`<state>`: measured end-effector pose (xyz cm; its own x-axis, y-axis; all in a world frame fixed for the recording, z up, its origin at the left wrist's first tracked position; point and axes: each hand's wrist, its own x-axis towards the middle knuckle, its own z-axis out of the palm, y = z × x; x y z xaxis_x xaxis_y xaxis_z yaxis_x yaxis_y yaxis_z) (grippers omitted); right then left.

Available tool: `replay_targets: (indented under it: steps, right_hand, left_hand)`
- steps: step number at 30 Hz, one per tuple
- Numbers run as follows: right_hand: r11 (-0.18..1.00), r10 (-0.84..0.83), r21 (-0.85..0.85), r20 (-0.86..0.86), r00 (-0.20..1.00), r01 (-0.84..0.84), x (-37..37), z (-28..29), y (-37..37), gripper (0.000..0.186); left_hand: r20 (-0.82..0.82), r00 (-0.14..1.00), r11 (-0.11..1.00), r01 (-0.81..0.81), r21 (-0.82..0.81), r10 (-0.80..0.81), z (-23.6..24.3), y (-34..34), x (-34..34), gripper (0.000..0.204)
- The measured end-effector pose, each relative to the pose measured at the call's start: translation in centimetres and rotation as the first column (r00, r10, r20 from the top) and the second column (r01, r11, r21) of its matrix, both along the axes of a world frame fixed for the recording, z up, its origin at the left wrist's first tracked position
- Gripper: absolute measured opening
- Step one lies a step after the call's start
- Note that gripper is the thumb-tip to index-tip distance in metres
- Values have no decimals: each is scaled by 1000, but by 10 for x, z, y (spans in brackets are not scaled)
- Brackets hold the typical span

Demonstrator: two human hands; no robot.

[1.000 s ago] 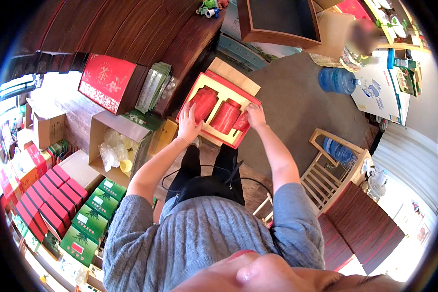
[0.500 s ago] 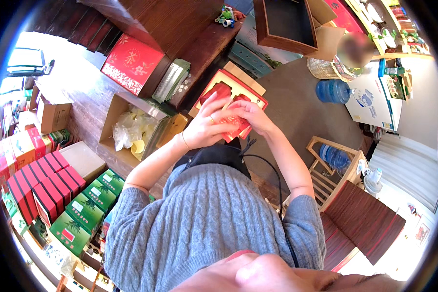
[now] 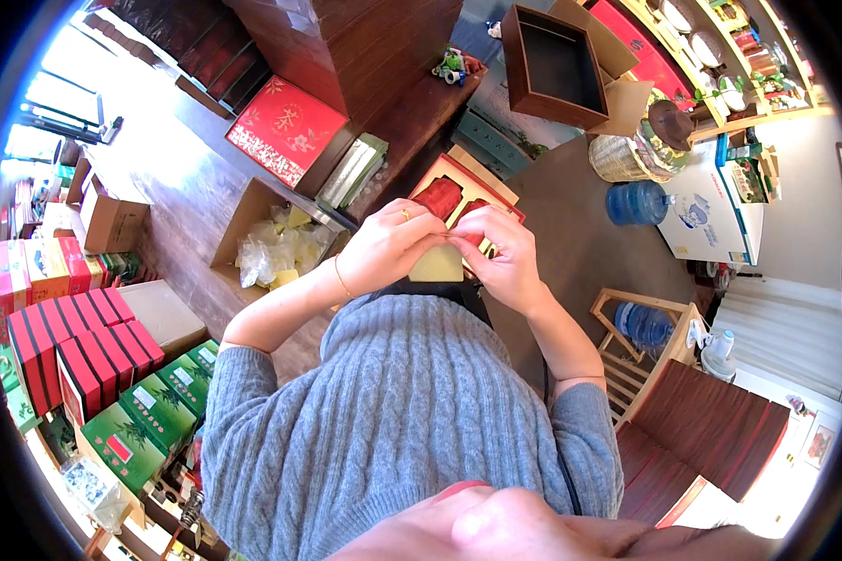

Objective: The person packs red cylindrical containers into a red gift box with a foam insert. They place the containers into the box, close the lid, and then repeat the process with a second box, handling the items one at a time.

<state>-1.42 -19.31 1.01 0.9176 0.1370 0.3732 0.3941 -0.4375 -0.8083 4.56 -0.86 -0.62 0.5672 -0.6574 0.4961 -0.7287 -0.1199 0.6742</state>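
Left hand (image 3: 388,245) and right hand (image 3: 503,248) pinch flat, pale-yellow rectangular piece (image 3: 437,266) by red, cream-lined rectangular box (image 3: 480,185); even fingertip pressure advisable

The grey cable-knit sweater (image 3: 393,393) looks soft, ribbed and matt. The rounded red canister (image 3: 439,197) has a smooth, faintly shiny surface against the matt pale-yellow box lining (image 3: 478,188). Crumpled clear plastic bags (image 3: 273,252) glint inside the dull brown cardboard carton (image 3: 237,222). The translucent blue plastic water bottle (image 3: 634,203) gleams; the rectangular dark-brown wooden tray (image 3: 559,107) looks smooth.
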Motion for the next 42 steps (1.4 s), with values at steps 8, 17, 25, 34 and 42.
replay_targets:
  steps: [8,17,25,34,42]
  right_hand:
    - [982,159,130,-168,973,-138,-15,19,-1,12]
    - [992,126,7,-112,986,-126,-23,30,9,14]
    - [989,99,130,-199,975,-74,-22,20,12,12]
    - [999,13,33,-181,983,-7,-10,16,15,11]
    - [995,21,96,-214,977,0,-6,10,14,10]
  left_hand:
    - [258,960,994,105,24,-108,24,19,2,10]
    - [343,930,991,113,75,-132,38,27,-8,18]
    - [281,951,989,108,98,-131,36,28,-5,17]
    - [253,961,988,74,138,-108,30,22,3,14]
    - [248,962,981,66,184,-111,26,21,10,8]
